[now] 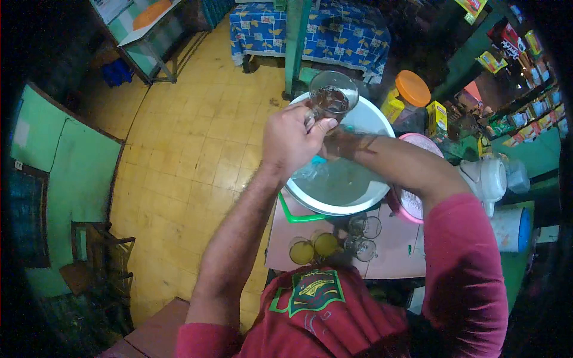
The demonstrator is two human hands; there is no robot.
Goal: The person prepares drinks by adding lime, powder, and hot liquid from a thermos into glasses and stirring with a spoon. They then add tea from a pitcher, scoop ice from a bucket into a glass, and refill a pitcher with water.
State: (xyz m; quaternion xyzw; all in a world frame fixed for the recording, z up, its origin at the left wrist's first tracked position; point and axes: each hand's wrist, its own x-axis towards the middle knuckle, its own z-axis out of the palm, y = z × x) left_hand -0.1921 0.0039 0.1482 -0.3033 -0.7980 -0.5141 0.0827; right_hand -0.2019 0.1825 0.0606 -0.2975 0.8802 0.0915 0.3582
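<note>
A clear glass mug (pixel 334 98) with dark contents or a dark see-through base is tilted above a white basin (pixel 337 209). My left hand (pixel 293 138) is closed around its handle side. My right hand (pixel 335 147) reaches in from the right, just below the mug and over the basin. Its fingers are mostly hidden behind my left hand, so their grip does not show. Cloudy water fills the basin, and something teal (pixel 319 160) shows near my hands, too small to name.
Two glasses with yellow-green contents (pixel 313 246) and clear glass mugs (pixel 364 237) stand on the table near my body. A pink basin (pixel 412 206), a white jug (pixel 486 179) and an orange-lidded container (pixel 412 88) are at the right. A green post (pixel 295 48) rises beyond the basin.
</note>
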